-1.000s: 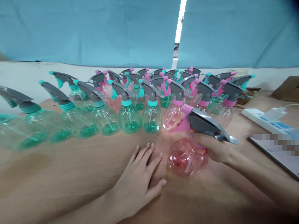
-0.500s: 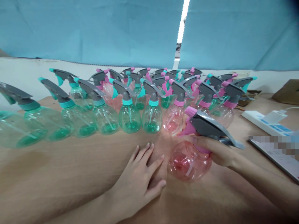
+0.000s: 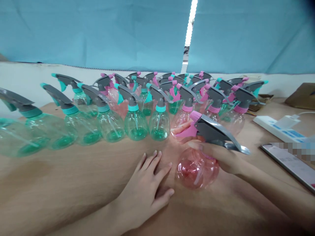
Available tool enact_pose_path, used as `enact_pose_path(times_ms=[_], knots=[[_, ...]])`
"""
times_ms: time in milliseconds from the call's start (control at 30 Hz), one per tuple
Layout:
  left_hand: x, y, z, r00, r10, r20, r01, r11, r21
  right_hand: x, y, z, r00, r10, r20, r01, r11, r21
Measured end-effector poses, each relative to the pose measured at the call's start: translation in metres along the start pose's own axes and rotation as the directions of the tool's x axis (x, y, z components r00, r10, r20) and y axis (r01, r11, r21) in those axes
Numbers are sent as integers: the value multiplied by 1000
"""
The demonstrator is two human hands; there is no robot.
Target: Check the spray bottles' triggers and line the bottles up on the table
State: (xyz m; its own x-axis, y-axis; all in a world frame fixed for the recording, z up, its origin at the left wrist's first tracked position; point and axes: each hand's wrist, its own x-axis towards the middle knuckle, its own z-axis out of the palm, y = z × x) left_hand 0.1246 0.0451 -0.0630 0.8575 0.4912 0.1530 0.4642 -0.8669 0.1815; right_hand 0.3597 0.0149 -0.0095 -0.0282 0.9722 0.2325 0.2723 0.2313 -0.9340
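Note:
In the head view, my right hand (image 3: 216, 152) is wrapped round the neck of a pink spray bottle (image 3: 197, 170) with a grey and pink trigger head. Some of its fingers reach forward by the pink trigger, and the bottle is tilted. My left hand (image 3: 147, 186) lies flat on the wooden table (image 3: 81, 183), fingers spread, just left of that bottle and not touching it. Beyond both hands stands a front row of spray bottles, among them a green one (image 3: 159, 126) and a pink one (image 3: 182, 119) partly hidden by my right fingers.
Several more green and pink spray bottles crowd behind the front row. On the right are a white power strip (image 3: 273, 126), a phone (image 3: 285, 164) and a brown object (image 3: 302, 96). A blue curtain (image 3: 98, 32) hangs at the back.
The fingers of my right hand have stretched forward around the trigger. The held bottle has shifted slightly left. My left hand stays in place.

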Motion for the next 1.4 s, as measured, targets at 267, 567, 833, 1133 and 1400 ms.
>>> enact_pose_path(times_ms=[267, 567, 833, 1133, 1400], knots=[[2, 1, -2, 1000, -7, 16, 7, 1000, -5, -2, 12, -5, 992, 126, 32, -128, 987, 101], [2, 1, -2, 1000, -5, 12, 5, 1000, -11, -2, 12, -2, 991, 130, -25, -126, 983, 134], [2, 1, -3, 1000, -7, 12, 7, 1000, -10, 2, 2, 2, 999, 39, -6, -38, 992, 121], [2, 2, -3, 1000, -10, 26, 10, 1000, 0, 0, 5, -1, 994, 108, 2, -107, 985, 132], [3, 2, -4, 1000, -9, 26, 10, 1000, -14, 2, -5, 5, 994, 110, -16, -105, 973, 205]])
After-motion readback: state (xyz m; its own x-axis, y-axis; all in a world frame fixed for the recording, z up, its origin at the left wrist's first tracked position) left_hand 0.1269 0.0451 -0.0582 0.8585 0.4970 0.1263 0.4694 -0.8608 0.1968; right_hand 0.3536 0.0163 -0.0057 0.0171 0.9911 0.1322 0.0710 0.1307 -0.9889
